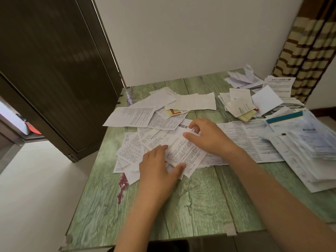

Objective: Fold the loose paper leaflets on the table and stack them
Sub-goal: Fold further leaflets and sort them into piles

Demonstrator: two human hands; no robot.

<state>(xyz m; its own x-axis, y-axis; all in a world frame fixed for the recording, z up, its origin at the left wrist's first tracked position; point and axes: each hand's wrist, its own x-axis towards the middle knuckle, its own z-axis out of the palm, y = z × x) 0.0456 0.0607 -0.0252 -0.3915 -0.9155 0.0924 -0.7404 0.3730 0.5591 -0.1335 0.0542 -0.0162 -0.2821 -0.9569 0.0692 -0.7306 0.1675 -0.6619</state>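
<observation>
A printed white leaflet (183, 151) lies on top of a loose heap of leaflets (132, 150) in the middle of the green table (190, 200). My left hand (158, 170) rests on the leaflet's near left corner, fingers straight and thumb spread along its front edge. My right hand (209, 137) lies over the leaflet's far right part, thumb on the sheet and fingers curled at its top edge. Whether those fingers pinch the paper cannot be told. A pile of folded leaflets (240, 104) sits at the back right.
More loose sheets (138, 115) spread over the table's back left. Large unfolded sheets (254, 139) and a thick paper pile (312, 155) cover the right side. A dark door (54, 70) stands at the left, a striped curtain (307, 51) at the back right.
</observation>
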